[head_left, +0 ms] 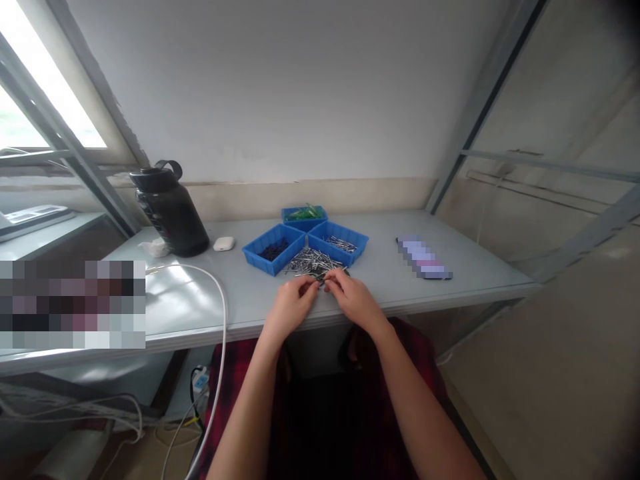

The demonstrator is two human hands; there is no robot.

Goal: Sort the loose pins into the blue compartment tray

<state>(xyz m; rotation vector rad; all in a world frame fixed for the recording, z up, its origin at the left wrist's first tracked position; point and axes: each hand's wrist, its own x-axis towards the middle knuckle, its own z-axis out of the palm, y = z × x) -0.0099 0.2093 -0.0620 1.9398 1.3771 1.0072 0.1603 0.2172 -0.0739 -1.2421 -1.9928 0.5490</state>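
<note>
My left hand and my right hand almost meet at the near side of a loose pile of thin silver, nail-like metal pieces mixed with darker bits. Thumb and fingers are pinched together on both hands; whatever lies between them is too small to name. Behind the pile stand three blue trays. The left tray contains dark small pieces, the right tray silver nail-like pieces, and the back tray green pieces.
A dark water bottle and a white earphone case stand to the left. On the right a phone lies on the grey table. A white cable hangs over the front edge. Metal posts rise on both sides.
</note>
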